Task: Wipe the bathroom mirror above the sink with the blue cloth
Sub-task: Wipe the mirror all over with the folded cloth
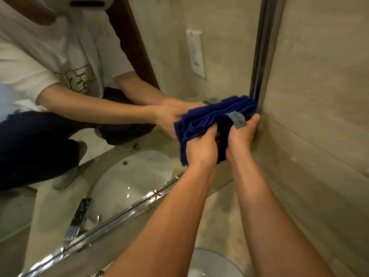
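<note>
1. I see both hands up front, close together, each gripping the blue cloth against the mirror.
2. Left hand: fingers curled round the lower-left part of the cloth, knuckles toward me, clenched on the fabric.
3. Right hand: fingers wrapped into the cloth's right side, thumb up near the mirror's right frame; also grasping, not released.
4. Cloth look: deep royal blue, soft pile, bunched into several thick folds w/ rounded edges stacked above the hands. One flap hangs down left of the left hand.
5. Small grey tag sticks out of the cloth just above the right hand's fingers; its reflection shows further up.
6. Cloth sits at the mirror's lower-right corner, touching the glass; its top-right edge meets the frame, wall tile just right of the right hand.
7. Below the hands & forearms: beige worktop, chrome lower mirror edge running down-left.
8. Left of the hands, in the reflection: white sink basin, chrome tap, a person's white tee & dark trousers, white wall plate.
</note>
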{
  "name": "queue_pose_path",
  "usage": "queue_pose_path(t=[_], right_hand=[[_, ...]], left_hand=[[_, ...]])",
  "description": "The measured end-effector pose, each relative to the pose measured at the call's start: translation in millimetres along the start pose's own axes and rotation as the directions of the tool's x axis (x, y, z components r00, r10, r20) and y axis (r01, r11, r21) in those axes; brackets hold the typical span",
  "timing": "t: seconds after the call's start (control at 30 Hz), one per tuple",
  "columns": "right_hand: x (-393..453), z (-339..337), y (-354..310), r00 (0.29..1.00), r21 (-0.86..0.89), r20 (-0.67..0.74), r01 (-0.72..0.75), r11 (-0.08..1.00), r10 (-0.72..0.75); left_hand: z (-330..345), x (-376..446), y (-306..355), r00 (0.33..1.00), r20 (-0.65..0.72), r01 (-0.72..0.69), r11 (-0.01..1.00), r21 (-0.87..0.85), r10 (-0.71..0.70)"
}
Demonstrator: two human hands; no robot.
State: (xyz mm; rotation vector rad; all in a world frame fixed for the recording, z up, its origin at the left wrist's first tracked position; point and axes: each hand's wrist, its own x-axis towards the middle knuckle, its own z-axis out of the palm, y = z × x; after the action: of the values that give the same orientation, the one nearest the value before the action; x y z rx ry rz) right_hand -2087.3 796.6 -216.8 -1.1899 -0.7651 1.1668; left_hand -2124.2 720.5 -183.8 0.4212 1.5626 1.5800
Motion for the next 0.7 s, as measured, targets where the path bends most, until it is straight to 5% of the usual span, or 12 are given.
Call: queue_pose_path(t=[0.3, 0.47, 0.7], right_hand=[[-33.2, 12.5, 10.5, 0.993, 0.076, -0.114, 0.017, 0.997, -0.008], [-75.4, 27.3, 27.9, 0.995, -0.089, -0.072, 0.067, 0.994, -0.073], [-115.0, 40.4, 37.2, 0.994, -0.110, -0.021, 0.106, 0.988, -0.109]], left_hand=[[-24.7, -3.2, -12.1, 0.982, -0.179, -0.067, 0.998, 0.010, 0.067], [-82.8, -19.0, -7.6, 0.980, -0.171, -0.090, 0.994, 0.064, 0.100], [-135.2, -22.8, 1.2, 0.990, -0.122, -0.066, 0.995, 0.068, 0.074]])
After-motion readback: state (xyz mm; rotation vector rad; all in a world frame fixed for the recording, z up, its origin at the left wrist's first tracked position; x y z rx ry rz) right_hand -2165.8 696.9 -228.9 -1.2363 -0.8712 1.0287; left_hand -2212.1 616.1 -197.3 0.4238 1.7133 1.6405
